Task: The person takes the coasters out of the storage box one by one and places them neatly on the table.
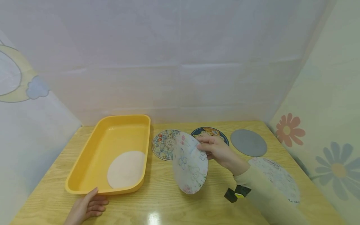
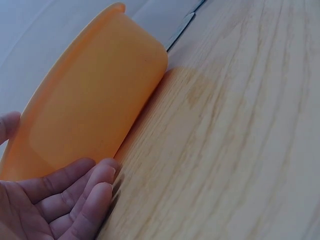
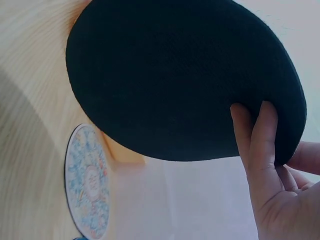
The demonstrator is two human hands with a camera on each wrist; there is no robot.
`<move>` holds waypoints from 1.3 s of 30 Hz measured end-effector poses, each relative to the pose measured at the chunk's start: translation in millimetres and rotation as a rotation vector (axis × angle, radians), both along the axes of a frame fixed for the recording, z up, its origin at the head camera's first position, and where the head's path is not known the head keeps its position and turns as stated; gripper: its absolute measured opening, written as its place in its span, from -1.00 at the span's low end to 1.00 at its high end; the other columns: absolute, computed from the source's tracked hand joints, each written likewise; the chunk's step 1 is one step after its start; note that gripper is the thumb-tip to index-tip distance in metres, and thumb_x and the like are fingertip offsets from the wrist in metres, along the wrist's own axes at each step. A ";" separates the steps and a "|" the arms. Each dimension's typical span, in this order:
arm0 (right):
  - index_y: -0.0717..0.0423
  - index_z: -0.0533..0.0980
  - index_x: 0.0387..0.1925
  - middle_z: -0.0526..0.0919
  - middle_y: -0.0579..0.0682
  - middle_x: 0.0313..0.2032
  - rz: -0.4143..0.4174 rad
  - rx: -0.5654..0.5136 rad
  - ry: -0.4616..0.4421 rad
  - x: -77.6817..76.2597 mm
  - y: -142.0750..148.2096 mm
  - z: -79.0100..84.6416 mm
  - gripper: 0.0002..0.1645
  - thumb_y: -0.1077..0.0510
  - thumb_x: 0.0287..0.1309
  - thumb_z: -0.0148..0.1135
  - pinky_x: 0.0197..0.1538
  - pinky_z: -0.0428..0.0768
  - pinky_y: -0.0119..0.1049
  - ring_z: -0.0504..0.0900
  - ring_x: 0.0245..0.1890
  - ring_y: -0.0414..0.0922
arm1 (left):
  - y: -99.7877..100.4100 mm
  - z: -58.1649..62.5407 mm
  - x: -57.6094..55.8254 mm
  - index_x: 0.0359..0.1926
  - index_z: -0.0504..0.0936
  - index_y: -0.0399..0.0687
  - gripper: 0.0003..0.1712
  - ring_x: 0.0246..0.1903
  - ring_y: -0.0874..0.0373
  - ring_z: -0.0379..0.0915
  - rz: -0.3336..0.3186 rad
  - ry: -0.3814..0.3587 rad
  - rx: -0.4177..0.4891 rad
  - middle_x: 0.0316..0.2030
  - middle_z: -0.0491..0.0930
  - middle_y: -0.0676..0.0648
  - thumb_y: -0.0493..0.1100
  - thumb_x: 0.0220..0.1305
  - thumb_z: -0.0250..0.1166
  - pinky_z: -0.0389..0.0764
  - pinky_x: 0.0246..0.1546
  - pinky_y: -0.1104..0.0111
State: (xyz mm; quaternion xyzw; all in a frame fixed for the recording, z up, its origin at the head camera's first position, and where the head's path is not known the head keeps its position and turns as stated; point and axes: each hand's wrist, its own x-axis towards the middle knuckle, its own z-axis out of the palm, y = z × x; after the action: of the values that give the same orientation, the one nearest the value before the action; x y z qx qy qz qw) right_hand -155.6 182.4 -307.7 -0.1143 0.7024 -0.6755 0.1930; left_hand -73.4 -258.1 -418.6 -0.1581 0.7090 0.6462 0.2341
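Note:
My right hand (image 1: 215, 148) pinches a thin round mat (image 1: 189, 172) by its edge, holding it tilted above the table. Its pale face carries flower and bunny drawings; the right wrist view shows the dark back (image 3: 175, 85), with fingers (image 3: 262, 135) laid across it. At the near wall of a yellow tray (image 1: 92, 156), my left hand (image 1: 85, 207) has its thumb over the rim and its other fingers against the outside, as the left wrist view shows on the orange-looking wall (image 2: 95, 95). A plain cream disc (image 1: 126, 170) lies inside the tray, on its right side.
Along the back of the wooden table (image 1: 157, 203) lie a patterned round mat (image 1: 163, 145), a dark-blue one (image 1: 209, 131) partly behind my right hand, and a grey one (image 1: 248, 142). Another pale printed mat (image 1: 281, 178) is partly covered by my right sleeve (image 1: 264, 193).

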 end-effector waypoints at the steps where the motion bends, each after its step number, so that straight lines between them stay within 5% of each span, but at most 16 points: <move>1: 0.55 0.21 0.17 0.61 0.00 -0.26 0.003 0.000 0.004 1.1 2.2 -1.6 -0.48 0.29 0.25 -0.01 -0.30 0.63 -0.30 0.64 -0.37 -0.18 | -0.4 0.2 0.1 -0.17 0.57 -0.45 -0.25 -0.42 0.15 0.58 -0.004 -0.002 0.004 -0.39 0.64 -0.03 0.21 0.38 -0.19 0.61 -0.33 0.30; 14: 0.58 0.19 0.17 0.64 0.10 -0.24 0.005 0.021 -0.036 15.2 26.2 -24.6 -0.47 0.29 0.25 -0.04 -0.28 0.63 -0.21 0.66 -0.35 -0.13 | 0.9 -1.6 -0.7 -0.18 0.58 -0.42 -0.25 -0.42 0.13 0.58 0.035 -0.008 -0.006 -0.39 0.64 -0.05 0.24 0.35 -0.15 0.61 -0.33 0.29; 39: 0.58 0.18 0.16 0.64 -0.04 -0.29 -0.112 0.101 -0.073 28.1 80.3 -53.4 -0.45 0.25 0.26 -0.03 -0.30 0.62 -0.27 0.64 -0.34 -0.17 | 3.0 0.7 -0.5 -0.16 0.58 -0.42 -0.26 -0.43 0.11 0.58 0.061 0.003 -0.031 -0.38 0.65 -0.06 0.22 0.36 -0.15 0.61 -0.34 0.29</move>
State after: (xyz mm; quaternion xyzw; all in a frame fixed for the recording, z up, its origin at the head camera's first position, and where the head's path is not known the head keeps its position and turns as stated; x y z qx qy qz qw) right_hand -127.5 262.7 -361.1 -0.0403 0.7335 -0.6526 0.1857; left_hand -73.9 -255.1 -417.9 -0.1822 0.7142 0.6421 0.2106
